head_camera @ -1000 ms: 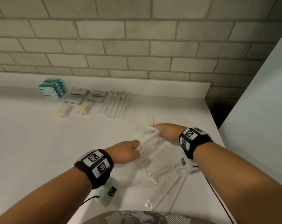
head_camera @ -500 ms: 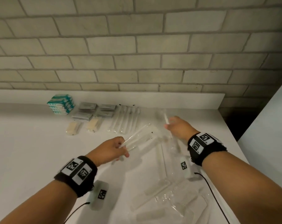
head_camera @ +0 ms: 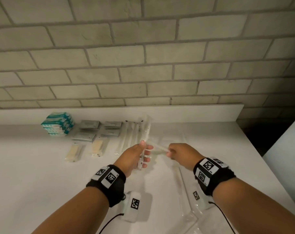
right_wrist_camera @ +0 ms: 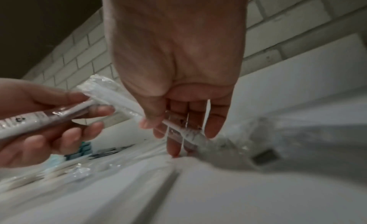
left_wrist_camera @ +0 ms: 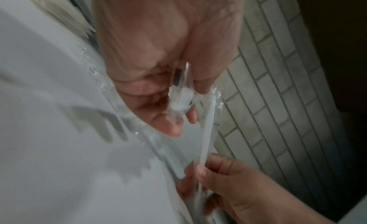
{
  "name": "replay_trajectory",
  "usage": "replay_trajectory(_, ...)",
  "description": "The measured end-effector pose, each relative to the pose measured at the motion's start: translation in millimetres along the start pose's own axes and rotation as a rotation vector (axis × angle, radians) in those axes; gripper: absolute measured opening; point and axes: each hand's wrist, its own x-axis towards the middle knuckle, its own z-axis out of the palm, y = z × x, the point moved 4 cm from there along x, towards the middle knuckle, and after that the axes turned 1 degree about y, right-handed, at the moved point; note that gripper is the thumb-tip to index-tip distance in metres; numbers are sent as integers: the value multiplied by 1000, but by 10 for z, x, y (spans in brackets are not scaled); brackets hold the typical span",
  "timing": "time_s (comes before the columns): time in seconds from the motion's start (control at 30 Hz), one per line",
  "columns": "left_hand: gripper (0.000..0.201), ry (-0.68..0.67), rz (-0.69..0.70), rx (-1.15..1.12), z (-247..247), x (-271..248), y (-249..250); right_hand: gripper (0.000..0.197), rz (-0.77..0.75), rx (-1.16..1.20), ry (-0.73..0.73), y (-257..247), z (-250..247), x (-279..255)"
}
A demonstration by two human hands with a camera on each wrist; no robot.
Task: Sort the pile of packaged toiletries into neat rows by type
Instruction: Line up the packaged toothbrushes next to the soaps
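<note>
My left hand (head_camera: 143, 153) grips clear-wrapped toothbrushes (head_camera: 145, 132) that point away toward the wall, over the right end of the toothbrush row (head_camera: 130, 135). My right hand (head_camera: 169, 152) pinches one end of another wrapped toothbrush (head_camera: 157, 147), which lies crosswise toward the left hand. In the right wrist view thumb and fingers of the right hand (right_wrist_camera: 157, 130) pinch that toothbrush (right_wrist_camera: 178, 129), and the left hand (right_wrist_camera: 65, 117) holds its bundle (right_wrist_camera: 39, 119). The left wrist view shows the left hand (left_wrist_camera: 184, 105) round a packet (left_wrist_camera: 181, 95) and a white handle (left_wrist_camera: 206, 133) running to the right hand (left_wrist_camera: 214, 172).
On the white counter (head_camera: 33, 174) by the brick wall lie teal boxes (head_camera: 58, 124), grey sachets (head_camera: 90, 130) and two beige combs (head_camera: 74, 152). More wrapped toothbrushes (head_camera: 190, 205) lie loose at the near right. The counter's right edge (head_camera: 261, 159) drops off.
Both hands have moved forward and left from the loose pile toward the toothbrush row. The left hand's toothbrushes have swung round to point at the wall, and the hands have come closer together.
</note>
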Motion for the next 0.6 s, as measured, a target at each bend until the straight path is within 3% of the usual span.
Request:
replay_trajectory(0.17,52,-51,33,36,-61,121,6,28,245,-166,31,186,-226,107)
replay_trajectory(0.23,52,-89,51,59,-19,154,33,31,303,-122,135,213,-333,140)
replay_trajectory(0.3,48,-120,90,164,13,195,63,36,257,133,265,154,-436,172)
replay_trajectory(0.33,45,-144,111,230,34,205,82,38,208,383,297,98,-472,176)
replay_trajectory(0.43,39,-248,139,384,127,230,133,33,73,1164,180,-127,-505,127)
replay_trajectory(0.47,37,-258,145,441,163,251,171,26,19,1248,171,-184,-533,115)
replay_trajectory(0.53,32,-211,201,567,179,357,219,7,-48,1172,311,-240,-632,110)
replay_trajectory(0.6,37,-89,300,703,119,513,225,12,-79,986,507,-244,-712,115)
